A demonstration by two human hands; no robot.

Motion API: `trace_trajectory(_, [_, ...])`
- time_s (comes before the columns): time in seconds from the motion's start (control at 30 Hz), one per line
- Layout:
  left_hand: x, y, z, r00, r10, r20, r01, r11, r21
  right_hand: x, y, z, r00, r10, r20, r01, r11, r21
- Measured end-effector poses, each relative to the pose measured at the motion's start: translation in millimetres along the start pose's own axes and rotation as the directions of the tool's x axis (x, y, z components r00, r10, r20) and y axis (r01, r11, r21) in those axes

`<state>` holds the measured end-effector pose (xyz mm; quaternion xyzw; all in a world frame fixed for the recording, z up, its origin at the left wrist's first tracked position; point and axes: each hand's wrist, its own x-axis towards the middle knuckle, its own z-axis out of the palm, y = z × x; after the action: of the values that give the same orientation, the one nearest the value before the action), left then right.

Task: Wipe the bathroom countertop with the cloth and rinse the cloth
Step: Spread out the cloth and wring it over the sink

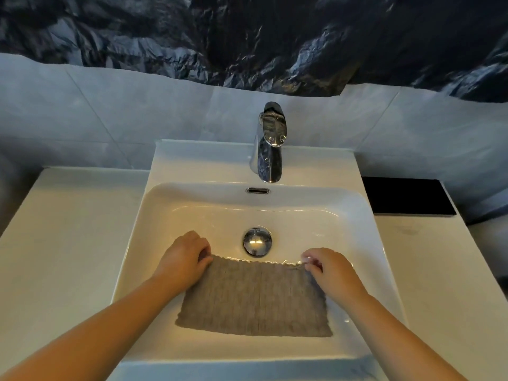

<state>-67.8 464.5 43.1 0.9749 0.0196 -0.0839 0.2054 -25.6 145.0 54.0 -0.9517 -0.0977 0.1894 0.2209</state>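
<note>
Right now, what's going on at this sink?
A person holds a grey ribbed cloth spread out over the near side of the white ceramic sink basin. The left hand pinches the cloth's far left corner and the right hand pinches its far right corner. The cloth's far edge sits just short of the round chrome drain plug. No water is visible coming from the chrome faucet.

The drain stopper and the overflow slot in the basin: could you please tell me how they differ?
The drain stopper is round and lies on the basin floor; the overflow slot is a narrow oblong in the back wall under the faucet. The drain stopper looks larger than the overflow slot. Both are chrome.
</note>
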Motion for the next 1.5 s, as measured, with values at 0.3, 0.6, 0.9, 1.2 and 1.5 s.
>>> trace_trajectory(0.3, [12,8,-14,0.973,0.001,0.229,-0.039,0.986,0.160,1,-4,-9,0.997,-0.027,0.075,0.038,0.986,-0.161])
trace_trajectory(0.6, [-6,1,-33,0.963,-0.102,0.251,0.142,0.979,-0.146,-15,-3,-27,0.988,0.065,0.138,-0.081,0.991,0.111])
trace_trajectory(0.9, [-21,3,-31,0.978,-0.208,-0.003,0.200,0.945,-0.258,-26,-38,-37,0.954,0.217,0.208,-0.289,0.850,0.440])
trace_trajectory(1.2, [-73,-17,-65,0.966,-0.254,-0.051,0.216,0.900,-0.377,-15,-149,-7,0.872,0.155,0.463,-0.474,0.501,0.724])
trace_trajectory(1.5, [-110,-31,-69,0.958,-0.286,-0.031,0.259,0.905,-0.339,9,-175,32,0.918,0.193,0.347,-0.360,0.773,0.523])
